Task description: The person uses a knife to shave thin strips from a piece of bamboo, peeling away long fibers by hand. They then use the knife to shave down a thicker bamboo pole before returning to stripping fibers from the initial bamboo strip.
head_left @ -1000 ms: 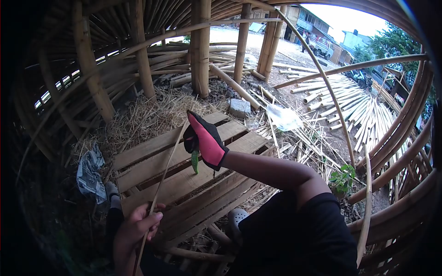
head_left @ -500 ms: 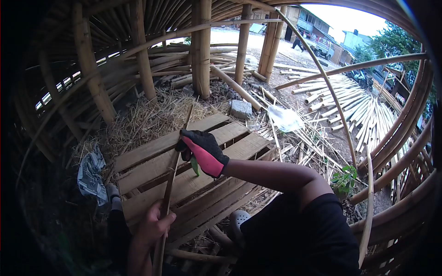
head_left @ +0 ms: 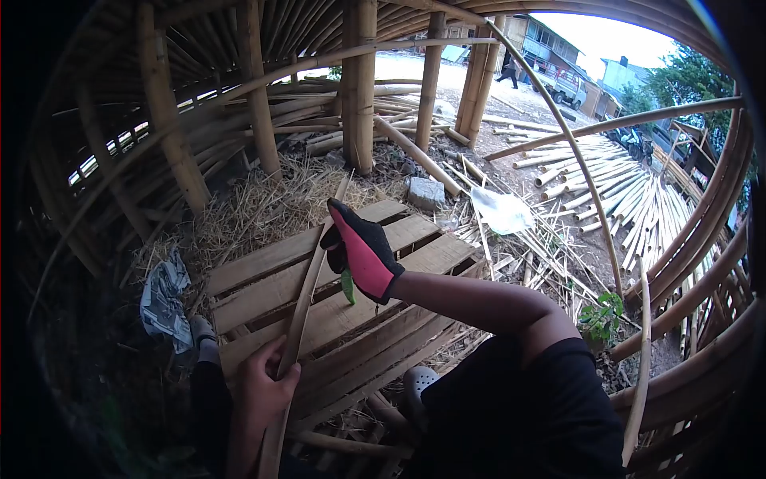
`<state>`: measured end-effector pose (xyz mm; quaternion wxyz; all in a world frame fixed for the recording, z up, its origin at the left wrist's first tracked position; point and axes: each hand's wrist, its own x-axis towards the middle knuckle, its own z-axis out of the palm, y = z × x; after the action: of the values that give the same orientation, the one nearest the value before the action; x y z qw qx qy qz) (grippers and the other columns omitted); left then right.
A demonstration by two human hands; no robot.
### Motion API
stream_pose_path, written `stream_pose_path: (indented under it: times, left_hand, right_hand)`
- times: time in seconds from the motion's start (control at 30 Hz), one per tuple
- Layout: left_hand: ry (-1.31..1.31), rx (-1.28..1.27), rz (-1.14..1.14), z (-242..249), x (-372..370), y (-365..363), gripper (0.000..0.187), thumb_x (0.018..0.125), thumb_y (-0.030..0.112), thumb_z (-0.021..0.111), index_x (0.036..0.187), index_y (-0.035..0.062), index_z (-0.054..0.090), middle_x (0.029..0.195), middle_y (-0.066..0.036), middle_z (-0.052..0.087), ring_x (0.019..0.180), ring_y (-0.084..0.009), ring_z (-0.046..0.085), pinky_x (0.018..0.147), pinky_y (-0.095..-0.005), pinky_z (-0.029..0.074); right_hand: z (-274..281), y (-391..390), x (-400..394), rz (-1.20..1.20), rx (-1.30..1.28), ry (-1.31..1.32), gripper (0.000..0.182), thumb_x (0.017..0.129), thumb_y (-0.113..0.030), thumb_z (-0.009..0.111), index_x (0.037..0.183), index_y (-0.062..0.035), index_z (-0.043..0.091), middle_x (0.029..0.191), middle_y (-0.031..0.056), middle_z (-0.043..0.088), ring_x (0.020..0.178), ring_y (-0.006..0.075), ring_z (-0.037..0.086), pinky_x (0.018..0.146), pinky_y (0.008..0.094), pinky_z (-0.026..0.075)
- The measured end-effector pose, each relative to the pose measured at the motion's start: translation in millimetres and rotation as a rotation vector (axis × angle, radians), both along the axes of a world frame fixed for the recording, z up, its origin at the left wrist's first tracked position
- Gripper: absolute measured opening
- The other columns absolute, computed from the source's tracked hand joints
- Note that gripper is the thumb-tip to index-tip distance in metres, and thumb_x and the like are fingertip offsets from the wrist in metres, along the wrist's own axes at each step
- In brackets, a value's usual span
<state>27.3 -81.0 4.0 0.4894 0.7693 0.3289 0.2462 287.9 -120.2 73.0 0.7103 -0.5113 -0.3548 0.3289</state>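
Observation:
A long split bamboo strip (head_left: 305,299) slants across the wooden slat platform (head_left: 415,260), its lower end running down towards me. My bare left hand (head_left: 267,383) is closed around the lower part of the strip. Higher up, my right hand (head_left: 367,249), in a pink and black glove, lies against the strip's right edge with the index side pointing up along it. A green handle-like piece (head_left: 348,287) sticks out below the gloved fingers. The rest of that tool is hidden by the hand.
Bamboo posts (head_left: 357,96) and curved poles (head_left: 558,120) frame the space. Straw (head_left: 263,199), a concrete block (head_left: 426,193), a white plastic sheet (head_left: 501,210) and cut bamboo (head_left: 606,180) lie beyond. A crumpled printed bag (head_left: 165,299) is by my left foot.
My right hand has tilted more upright, its index side now extended along the strip. My left hand still grips the lower part. The whole view has shifted slightly.

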Motion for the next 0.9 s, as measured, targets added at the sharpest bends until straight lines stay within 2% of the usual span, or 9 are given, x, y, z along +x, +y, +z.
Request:
stream_pose_path:
  times: [0.03, 0.1, 0.2, 0.3, 0.43, 0.6, 0.7, 0.83, 0.9]
  left_hand:
    - [-0.001, -0.001, 0.003, 6.4, -0.3, -0.6, 0.045, 0.082, 0.008, 0.073, 0.124, -0.0016, 0.061, 0.087, -0.007, 0.067, 0.072, -0.0102, 0.062, 0.064, -0.0256, 0.051]
    - [0.192, 0.344, 0.049, 18.9, -1.2, -1.7, 0.038, 0.078, 0.008, 0.076, 0.114, -0.0005, 0.068, 0.084, -0.009, 0.066, 0.07, -0.0145, 0.063, 0.065, -0.0273, 0.052]
    - [0.26, 0.473, 0.085, 27.4, -1.4, -6.1, 0.031, 0.076, 0.008, 0.077, 0.105, 0.0003, 0.071, 0.081, -0.01, 0.064, 0.071, -0.0185, 0.064, 0.066, -0.0287, 0.052]
    - [0.111, 0.435, 0.041, 25.2, -1.9, -1.1, 0.027, 0.079, 0.013, 0.076, 0.104, 0.0032, 0.072, 0.085, -0.011, 0.065, 0.073, -0.0232, 0.066, 0.067, -0.0323, 0.052]
    - [0.144, 0.476, -0.002, 33.4, -0.9, 1.0, 0.028, 0.081, 0.014, 0.074, 0.106, 0.0028, 0.07, 0.089, -0.01, 0.065, 0.078, -0.0203, 0.066, 0.068, -0.0311, 0.053]
    - [-0.216, 0.066, -0.22, 18.7, 5.9, 5.9, 0.041, 0.097, 0.021, 0.058, 0.133, 0.0037, 0.05, 0.104, -0.005, 0.064, 0.092, -0.0134, 0.062, 0.068, -0.0296, 0.052]
    - [-0.151, 0.002, -0.338, 12.9, 6.4, 11.0, 0.043, 0.103, 0.028, 0.049, 0.137, 0.0029, 0.044, 0.104, -0.006, 0.065, 0.091, -0.015, 0.063, 0.068, -0.0288, 0.052]
    - [-0.179, -0.178, -0.462, 25.3, 8.2, 0.8, 0.038, 0.104, 0.024, 0.047, 0.134, 0.0017, 0.047, 0.099, -0.01, 0.067, 0.094, -0.0167, 0.066, 0.068, -0.0278, 0.053]
    - [-0.275, -0.346, -0.399, 29.6, 6.8, -4.3, 0.033, 0.105, 0.024, 0.045, 0.129, 0.0013, 0.049, 0.083, -0.007, 0.064, 0.072, -0.0105, 0.062, 0.06, -0.0252, 0.049]
  right_hand:
    - [-2.0, 2.0, -0.7, -0.015, 0.059, 0.022, 0.043, 0.1, -0.044, 0.055, 0.092, -0.0029, 0.066, 0.069, 0.006, 0.059, 0.051, 0.014, 0.054, 0.049, 0.0291, 0.042]
    - [-3.4, 3.7, -1.4, -0.028, 0.114, 0.045, 0.043, 0.099, -0.045, 0.056, 0.094, -0.0037, 0.067, 0.067, 0.0058, 0.059, 0.05, 0.0138, 0.052, 0.048, 0.0291, 0.041]
    - [-0.6, 5.3, -5.6, 0.006, 0.032, 0.103, 0.039, 0.1, -0.044, 0.056, 0.104, -0.0068, 0.067, 0.069, 0.0052, 0.058, 0.049, 0.0137, 0.05, 0.047, 0.0292, 0.039]
    - [1.3, 6.2, -13.5, -0.01, 0.024, 0.089, 0.037, 0.1, -0.043, 0.056, 0.109, -0.0091, 0.065, 0.071, 0.0049, 0.058, 0.049, 0.0141, 0.051, 0.047, 0.0298, 0.039]
    - [7.7, 7.6, -24.7, 0.043, 0.052, 0.197, 0.04, 0.099, -0.046, 0.055, 0.105, -0.008, 0.062, 0.069, 0.0045, 0.055, 0.049, 0.0155, 0.051, 0.046, 0.0302, 0.04]
    - [17.3, 12.2, -43.5, 0.087, 0.054, 0.298, 0.047, 0.097, -0.053, 0.055, 0.099, -0.0064, 0.058, 0.063, 0.0054, 0.05, 0.048, 0.0186, 0.051, 0.046, 0.0321, 0.041]
    - [19.5, 14.1, -55.2, 0.24, 0.091, 0.443, 0.055, 0.094, -0.059, 0.055, 0.084, -0.0057, 0.053, 0.06, 0.0067, 0.049, 0.046, 0.0223, 0.05, 0.047, 0.0352, 0.042]
    - [20.5, 11.8, -68.7, 0.272, 0.084, 0.407, 0.057, 0.093, -0.061, 0.055, 0.087, -0.0048, 0.056, 0.064, 0.0067, 0.053, 0.051, 0.0197, 0.052, 0.049, 0.0341, 0.043]
    - [20.4, 13.7, -73.7, 0.216, -0.045, 0.195, 0.062, 0.097, -0.061, 0.047, 0.099, -0.0009, 0.062, 0.064, 0.0074, 0.053, 0.055, 0.0165, 0.055, 0.053, 0.0316, 0.044]
